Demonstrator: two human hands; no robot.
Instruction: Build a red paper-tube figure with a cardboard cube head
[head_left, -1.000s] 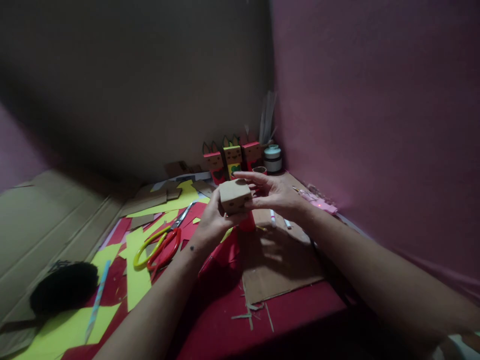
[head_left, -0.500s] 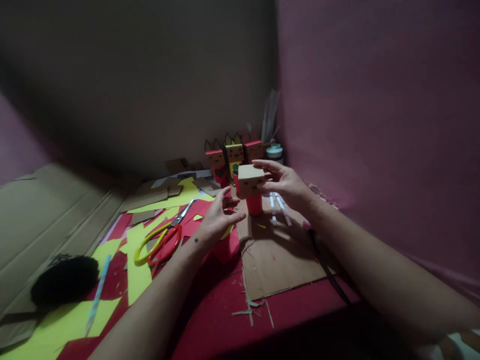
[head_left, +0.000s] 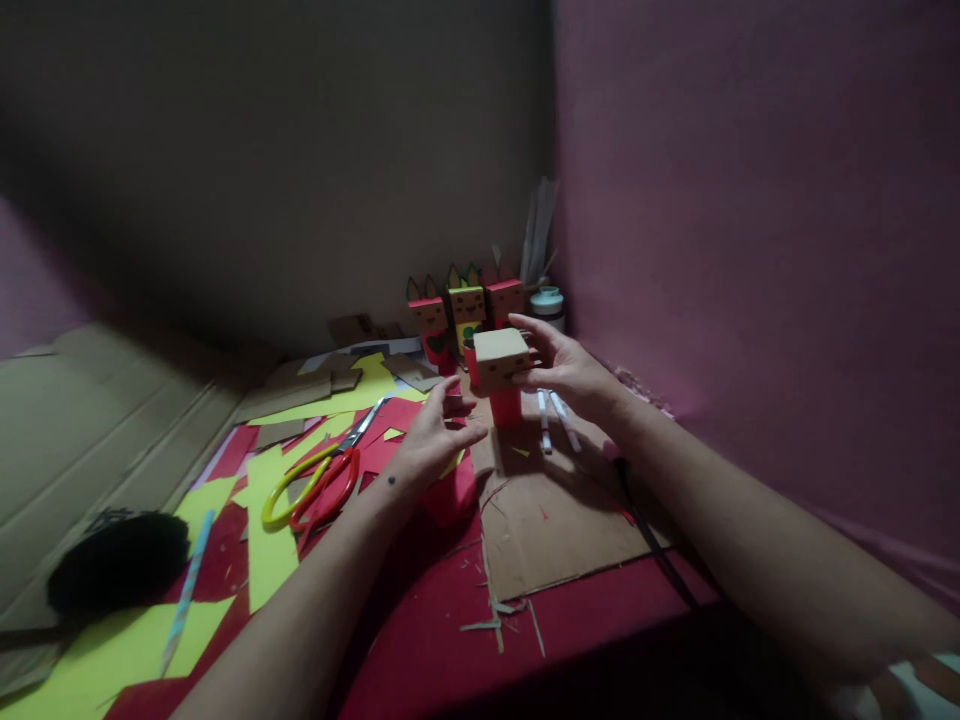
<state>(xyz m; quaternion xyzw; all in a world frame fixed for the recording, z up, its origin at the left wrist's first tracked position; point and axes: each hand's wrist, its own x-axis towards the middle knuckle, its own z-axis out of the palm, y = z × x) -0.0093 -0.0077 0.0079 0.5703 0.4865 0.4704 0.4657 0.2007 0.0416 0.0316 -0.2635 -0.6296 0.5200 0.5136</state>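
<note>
Standing beside the spread right hand [head_left: 571,375], a box-headed figure [head_left: 496,362] clears the spread left hand [head_left: 432,432].

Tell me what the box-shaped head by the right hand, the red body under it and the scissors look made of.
Box-shaped head: probably matte cardboard, judging by its plain tan top and crisp edges.
Red body: smooth-looking, paper or plastic; the dim view leaves it open.
Scissors: likely metal blades, given their grey sheen; smooth yellow and red handles, perhaps plastic.
</note>
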